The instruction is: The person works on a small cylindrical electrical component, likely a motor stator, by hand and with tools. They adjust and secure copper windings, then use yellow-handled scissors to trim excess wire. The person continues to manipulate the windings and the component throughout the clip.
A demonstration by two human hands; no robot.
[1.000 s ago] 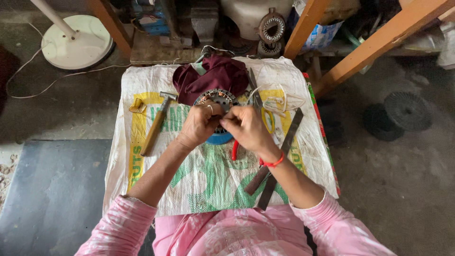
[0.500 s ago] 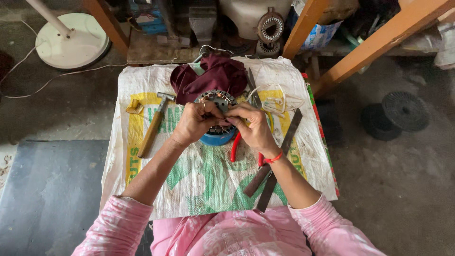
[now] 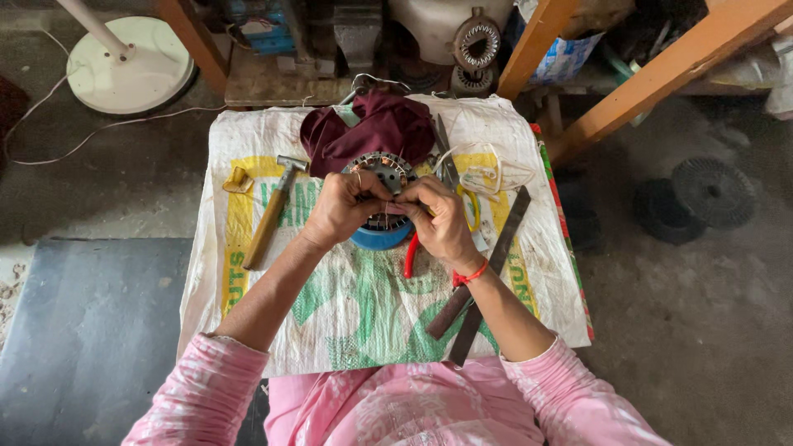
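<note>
The surface (image 3: pixel 363 330), covered by a white woven sack with green and yellow print, carries a wooden-handled hammer (image 3: pixel 271 216) at left, a maroon cloth (image 3: pixel 372 125) at the far edge, a round motor stator on a blue ring (image 3: pixel 382 235) in the middle, and two dark metal strips (image 3: pixel 487 277) at right.

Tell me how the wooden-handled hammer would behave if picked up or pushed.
The hammer is probably stiff and head-heavy: its metal head sits at one end of a long wooden handle. Lying flat on the woven sack, it would likely slide or pivot rather than roll.
</note>
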